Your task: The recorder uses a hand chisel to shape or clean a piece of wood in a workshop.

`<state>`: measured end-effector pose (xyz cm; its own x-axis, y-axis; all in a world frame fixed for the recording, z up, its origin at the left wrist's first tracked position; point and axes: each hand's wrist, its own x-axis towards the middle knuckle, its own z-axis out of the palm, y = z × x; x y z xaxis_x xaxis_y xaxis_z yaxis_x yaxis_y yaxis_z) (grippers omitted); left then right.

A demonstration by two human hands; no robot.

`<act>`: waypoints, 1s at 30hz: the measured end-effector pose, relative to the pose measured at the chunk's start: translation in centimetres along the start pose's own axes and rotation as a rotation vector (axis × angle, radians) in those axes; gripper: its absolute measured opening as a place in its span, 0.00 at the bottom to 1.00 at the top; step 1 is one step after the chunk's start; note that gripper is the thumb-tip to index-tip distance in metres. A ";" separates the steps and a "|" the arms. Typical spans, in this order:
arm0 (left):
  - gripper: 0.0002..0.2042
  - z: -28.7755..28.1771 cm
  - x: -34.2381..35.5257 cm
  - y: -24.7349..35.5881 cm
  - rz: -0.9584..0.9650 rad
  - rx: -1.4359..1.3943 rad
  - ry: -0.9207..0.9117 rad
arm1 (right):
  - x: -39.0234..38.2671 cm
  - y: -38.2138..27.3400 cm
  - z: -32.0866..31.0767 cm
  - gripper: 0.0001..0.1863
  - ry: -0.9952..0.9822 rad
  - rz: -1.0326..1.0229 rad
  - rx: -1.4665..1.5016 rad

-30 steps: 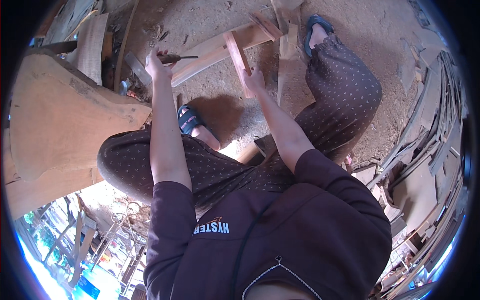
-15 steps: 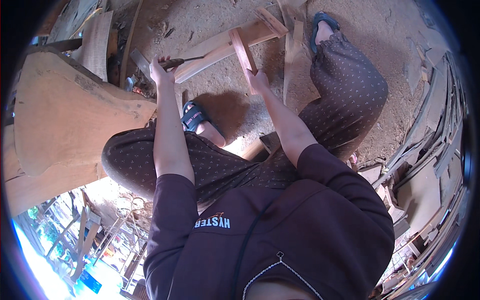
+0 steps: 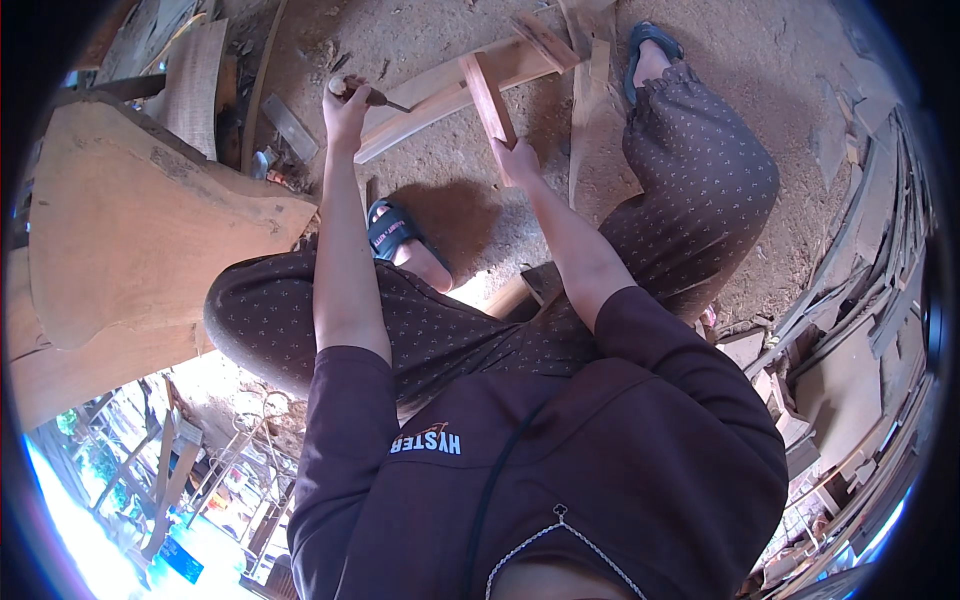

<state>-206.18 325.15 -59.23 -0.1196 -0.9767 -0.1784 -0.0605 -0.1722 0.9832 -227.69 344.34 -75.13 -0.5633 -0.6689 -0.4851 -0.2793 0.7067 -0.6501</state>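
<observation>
My left hand (image 3: 345, 118) is closed around the brown, bulbous handle of a slim hand tool (image 3: 376, 97). Its thin metal shaft points right, over a long pale wooden piece (image 3: 418, 117) on the dirt ground; whether the tip is a blade or a screwdriver end is too small to tell. My right hand (image 3: 516, 160) grips the near end of a short reddish wooden bar (image 3: 484, 92). The bar's far end lies across the long piece. A further short wooden block (image 3: 544, 43) crosses the long piece's far right end.
A large smooth wooden slab (image 3: 130, 230) stands at my left. Scrap boards (image 3: 850, 390) pile up along the right side. My sandalled feet rest on the ground on either side of the work, the left foot (image 3: 420, 265) close to it. A narrow plank (image 3: 590, 110) lies right of the bar.
My left hand has moved up and slightly right, and the tool now slopes down to the right instead of lying nearly level. My right hand and the bar stay almost where they were.
</observation>
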 end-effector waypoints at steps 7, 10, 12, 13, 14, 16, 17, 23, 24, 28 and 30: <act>0.09 0.2 -0.4 0.2 0.130 0.164 -0.182 | -0.7 -0.4 -0.2 0.36 0.005 -0.002 -0.030; 0.08 0.4 -0.1 -0.3 0.240 0.294 -0.238 | -1.2 -1.3 -0.2 0.37 0.010 -0.003 -0.082; 0.10 0.5 0.2 -0.5 0.257 0.403 -0.250 | -1.3 -2.5 -0.8 0.37 0.006 -0.012 -0.126; 0.10 0.7 0.3 -0.5 0.225 0.464 -0.248 | -1.2 -3.3 -1.5 0.37 0.025 -0.020 -0.180; 0.10 0.8 0.4 -0.5 0.283 0.439 -0.242 | -1.2 -4.3 -2.3 0.36 0.065 -0.053 -0.223; 0.11 1.2 0.5 -0.5 0.186 0.528 -0.225 | -0.8 -7.0 -4.6 0.36 -0.076 -0.087 -0.253; 0.14 1.3 0.5 -0.5 0.194 0.569 -0.217 | -0.6 -8.7 -6.0 0.35 -0.183 -0.108 -0.275; 0.17 1.8 1.2 -1.0 0.238 0.545 -0.216 | -3.7 -20.0 -16.6 0.34 -0.300 -0.308 -0.638; 0.17 1.7 1.3 -1.1 0.235 0.547 -0.219 | -5.0 -21.2 -18.0 0.34 -0.287 -0.350 -0.597; 0.17 1.5 1.3 -1.1 0.217 0.478 -0.200 | -10.3 -23.0 -21.8 0.27 -0.076 -0.910 -0.374; 0.17 1.4 1.0 -0.9 0.214 0.399 -0.195 | -11.7 -23.2 -20.9 0.24 -0.053 -1.125 -0.233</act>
<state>-207.67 324.46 -60.32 -0.3522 -0.9358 -0.0152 -0.3848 0.1299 0.9138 -230.86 340.63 -42.13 0.1281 -0.9533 0.2736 -0.7432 -0.2749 -0.6100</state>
